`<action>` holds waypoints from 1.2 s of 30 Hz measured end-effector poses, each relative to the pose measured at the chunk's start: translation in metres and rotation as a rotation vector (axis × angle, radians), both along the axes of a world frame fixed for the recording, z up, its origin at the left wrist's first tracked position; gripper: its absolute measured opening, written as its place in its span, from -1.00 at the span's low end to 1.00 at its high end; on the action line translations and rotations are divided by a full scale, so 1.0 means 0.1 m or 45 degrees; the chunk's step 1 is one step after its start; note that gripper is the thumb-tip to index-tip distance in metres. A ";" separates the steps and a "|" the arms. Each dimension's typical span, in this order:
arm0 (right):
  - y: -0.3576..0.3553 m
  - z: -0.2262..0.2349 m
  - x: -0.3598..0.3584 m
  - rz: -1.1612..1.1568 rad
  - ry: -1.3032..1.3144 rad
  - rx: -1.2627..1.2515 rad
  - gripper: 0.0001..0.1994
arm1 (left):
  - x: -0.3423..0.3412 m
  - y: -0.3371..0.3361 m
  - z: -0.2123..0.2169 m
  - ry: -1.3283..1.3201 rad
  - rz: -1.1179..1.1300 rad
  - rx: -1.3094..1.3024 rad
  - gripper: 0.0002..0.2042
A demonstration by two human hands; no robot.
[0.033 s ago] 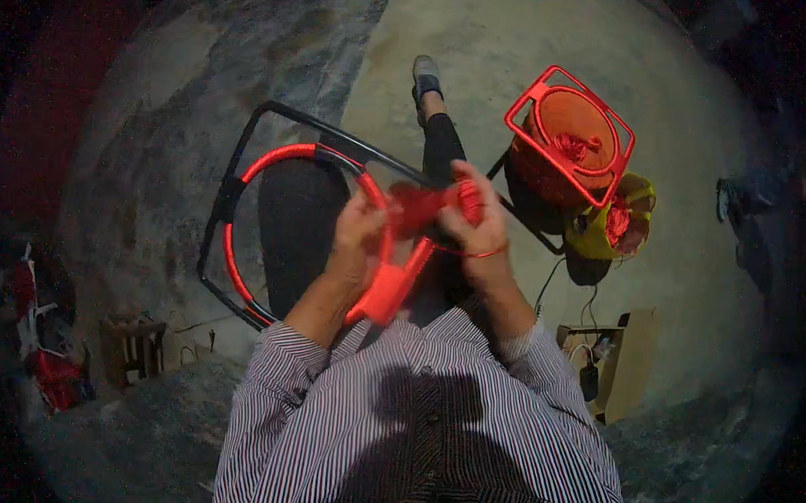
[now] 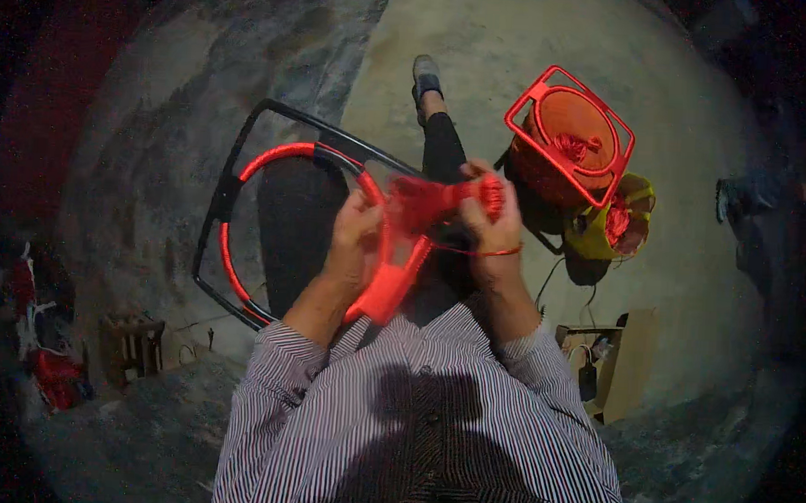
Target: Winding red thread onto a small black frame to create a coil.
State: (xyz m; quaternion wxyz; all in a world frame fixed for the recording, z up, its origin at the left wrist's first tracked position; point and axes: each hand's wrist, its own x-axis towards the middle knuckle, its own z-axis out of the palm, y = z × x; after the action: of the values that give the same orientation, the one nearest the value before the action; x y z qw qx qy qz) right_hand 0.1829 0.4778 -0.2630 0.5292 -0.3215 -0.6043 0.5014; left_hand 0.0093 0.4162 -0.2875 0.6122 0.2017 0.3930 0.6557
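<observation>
A black metal frame (image 2: pixel 216 212) with a ring inside it rests across my lap. Red cord (image 2: pixel 281 153) wraps most of the ring, and dark bare stretches show at its top and lower left. My left hand (image 2: pixel 357 227) is closed around the ring's right side. In my right hand (image 2: pixel 496 215), closed, is a bundle of red cord (image 2: pixel 491 194). Blurred red strands (image 2: pixel 419 203) spread between the bundle and the ring. A thin red strand crosses near my right wrist. Red wrapping also covers the frame's near side (image 2: pixel 385 291).
At the right, a fully red frame (image 2: pixel 617 135) with a ring lies on a round orange-topped stool (image 2: pixel 553 110), a red cord bundle (image 2: pixel 574 149) within it. Beside it hangs a yellow bag (image 2: pixel 641 194) holding red cord. A wooden box (image 2: pixel 628 360) with cables stands nearer.
My right hand has shifted slightly right with the cord bundle, drawing the red strands out from the ring. My left hand stays at the ring.
</observation>
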 end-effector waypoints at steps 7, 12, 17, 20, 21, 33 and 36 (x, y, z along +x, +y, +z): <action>-0.20 -0.26 0.62 0.127 -0.243 -0.253 -0.57 | -0.01 0.02 0.00 0.064 -0.382 -0.255 -0.73; -0.33 -0.31 0.95 0.861 -0.739 -0.280 -0.70 | 0.03 0.06 0.15 -0.055 -0.673 -0.507 -0.69; -0.13 -0.29 1.53 0.708 0.250 -0.636 -0.67 | 0.03 0.07 0.23 0.012 -0.609 -0.476 -0.67; -0.03 -0.42 2.01 0.283 1.244 -0.680 -0.68 | 0.01 0.09 0.22 0.081 -0.628 -0.502 -0.70; 0.04 -0.41 2.17 -0.009 1.238 -0.605 -0.69 | 0.02 0.09 0.23 0.075 -0.630 -0.502 -0.70; -0.07 -0.29 0.82 -0.020 -0.006 -0.816 -0.77 | 0.04 0.11 0.25 0.068 -0.626 -0.563 -0.72; -0.10 -0.33 0.46 0.336 -0.184 -0.822 -0.79 | 0.05 0.10 0.30 0.078 -0.631 -0.555 -0.73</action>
State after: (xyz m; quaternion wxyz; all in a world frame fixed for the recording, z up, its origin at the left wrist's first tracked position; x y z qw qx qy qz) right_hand 0.2287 0.4679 -0.2962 0.2869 -0.4261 -0.4869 0.7065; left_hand 0.0146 0.4264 -0.2577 0.7698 0.1749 0.4814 0.3810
